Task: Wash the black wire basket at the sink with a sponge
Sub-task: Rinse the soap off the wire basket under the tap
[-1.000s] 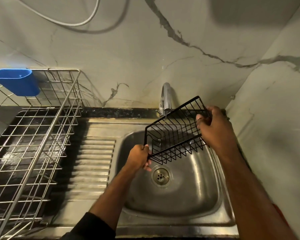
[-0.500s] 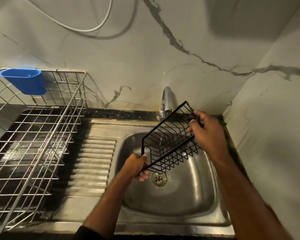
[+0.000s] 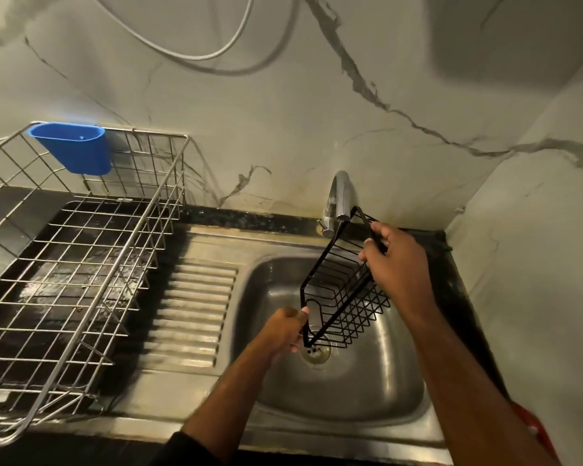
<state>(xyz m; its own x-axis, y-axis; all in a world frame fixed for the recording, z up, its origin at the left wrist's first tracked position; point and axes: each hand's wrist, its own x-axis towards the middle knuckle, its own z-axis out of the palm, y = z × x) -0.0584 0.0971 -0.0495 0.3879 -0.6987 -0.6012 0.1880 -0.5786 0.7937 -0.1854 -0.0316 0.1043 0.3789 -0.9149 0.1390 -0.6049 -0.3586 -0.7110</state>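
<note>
Black wire basket (image 3: 342,290): tilted over sink (image 3: 350,398); left hand (image 3: 285,327) grips near corner, right hand (image 3: 396,260) grips far rim.

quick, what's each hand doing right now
Left hand: closed, gripping the near lower corner of the black wire basket.
Right hand: closed, fingers curled round the basket's far upper rim.

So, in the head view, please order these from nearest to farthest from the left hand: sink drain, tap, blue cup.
From the left hand:
1. Sink drain, just to its right, in the basin.
2. Tap, farther back by the wall.
3. Blue cup, far left on the rack's rim.
</note>
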